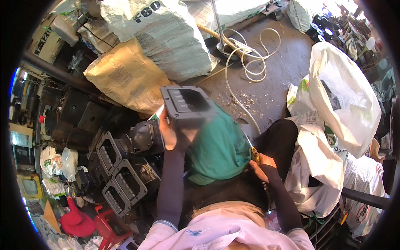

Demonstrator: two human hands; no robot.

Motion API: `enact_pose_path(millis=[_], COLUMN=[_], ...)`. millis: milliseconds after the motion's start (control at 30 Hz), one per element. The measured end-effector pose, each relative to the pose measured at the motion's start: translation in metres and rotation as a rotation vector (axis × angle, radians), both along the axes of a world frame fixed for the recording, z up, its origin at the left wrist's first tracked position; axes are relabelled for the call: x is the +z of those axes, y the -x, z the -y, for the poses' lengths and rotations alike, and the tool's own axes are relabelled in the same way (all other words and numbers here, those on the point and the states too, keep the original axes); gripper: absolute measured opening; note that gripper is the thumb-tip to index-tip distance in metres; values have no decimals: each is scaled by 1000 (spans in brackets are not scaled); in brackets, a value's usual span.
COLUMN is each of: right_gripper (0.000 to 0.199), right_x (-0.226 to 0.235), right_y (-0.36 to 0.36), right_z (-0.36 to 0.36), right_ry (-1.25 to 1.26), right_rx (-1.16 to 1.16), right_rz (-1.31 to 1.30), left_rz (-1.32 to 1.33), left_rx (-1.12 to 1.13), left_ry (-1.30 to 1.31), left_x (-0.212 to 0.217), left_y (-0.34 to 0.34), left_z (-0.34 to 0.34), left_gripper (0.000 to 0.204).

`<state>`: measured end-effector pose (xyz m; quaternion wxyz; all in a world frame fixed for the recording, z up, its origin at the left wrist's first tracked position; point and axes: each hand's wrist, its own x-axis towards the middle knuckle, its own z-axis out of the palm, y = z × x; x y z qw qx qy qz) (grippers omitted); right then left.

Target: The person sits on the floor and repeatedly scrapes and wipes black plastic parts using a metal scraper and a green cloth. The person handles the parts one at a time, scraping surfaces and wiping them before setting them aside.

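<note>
The left hand [167, 130] is partly curled around the left side of a dark grey housing [191, 102], its far fingers hidden behind it. The housing is raised above the far end of a green cloth [218, 152] on the person's lap. It is matte and box-like, with a flat, round-cornered rim, a deep opening and a row of pale ribs along the opening's left side. The right hand [263, 163] is closed around a yellow-handled tool [254, 154]. At left stand 3 similar grey housings [134, 197].
</note>
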<state>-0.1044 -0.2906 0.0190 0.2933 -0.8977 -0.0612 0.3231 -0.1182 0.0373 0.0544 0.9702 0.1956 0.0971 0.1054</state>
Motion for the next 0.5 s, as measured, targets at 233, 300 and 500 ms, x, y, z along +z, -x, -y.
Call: enact_pose_path(millis=[233, 300, 500], right_gripper=[29, 35, 45], right_x=[52, 67, 86], right_y=[-10, -10, -16], right_z=[19, 19, -17], right_ry=[-638, -745, -532], right_rx=[-267, -163, 191], right_rz=[63, 40, 113], left_rz=[185, 271, 248], left_rx=[64, -13, -32], left_ry=[31, 49, 55], left_x=[-67, -82, -95], left_y=[-45, -64, -99], left_z=[-5, -9, -10], left_gripper=[69, 67, 59])
